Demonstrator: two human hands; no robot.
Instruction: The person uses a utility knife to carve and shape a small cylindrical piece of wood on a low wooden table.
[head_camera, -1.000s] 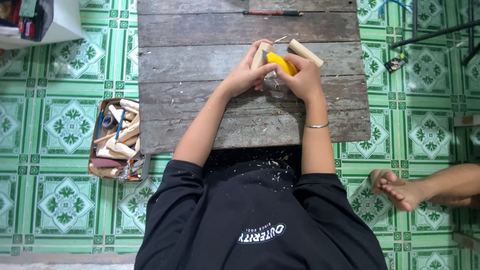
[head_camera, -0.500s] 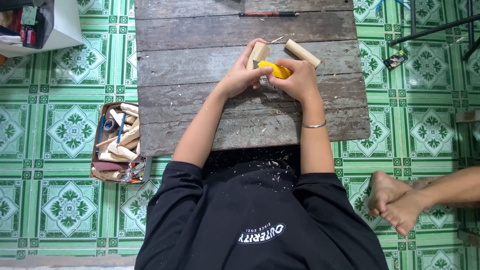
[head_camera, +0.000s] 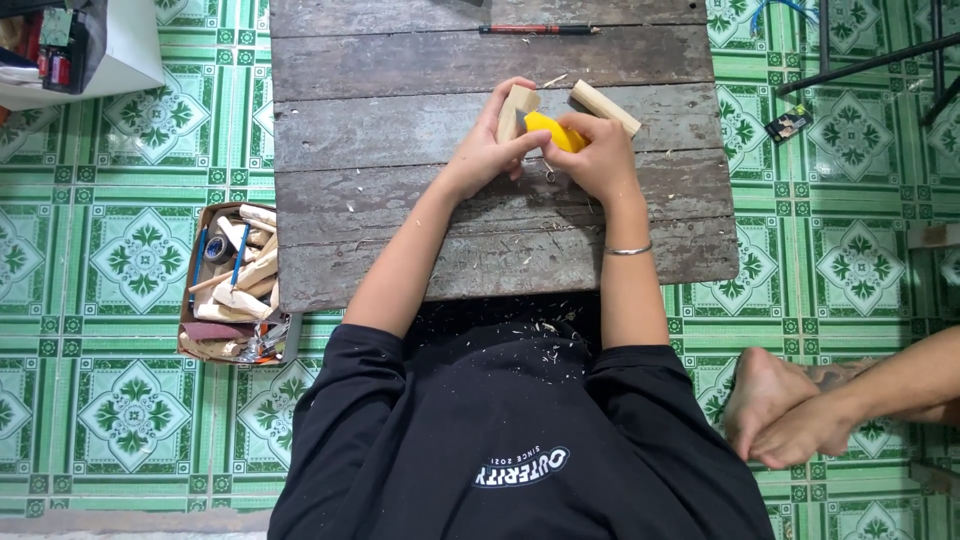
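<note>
The left hand (head_camera: 490, 150) is closed around a small pale rectangular wooden block (head_camera: 516, 110), which stands nearly upright out of the top of the grasp. The right hand (head_camera: 600, 155) is clenched on a yellow-handled cutting tool (head_camera: 552, 130), the handle pointing toward ten o'clock and meeting the block. Both hands work just above the weathered grey plank tabletop (head_camera: 400, 130), which is littered with fine shavings. A second pale wooden block (head_camera: 606, 107) lies on the planks at twelve o'clock from the right hand, just beside it. A red and black pencil (head_camera: 535, 29) rests at the table's far edge. At eight o'clock from the hands, on the green patterned floor tiles (head_camera: 100, 300), sits an open cardboard box of wood offcuts and tools (head_camera: 232, 285). Another person's bare feet (head_camera: 780, 415) show at four o'clock.
</note>
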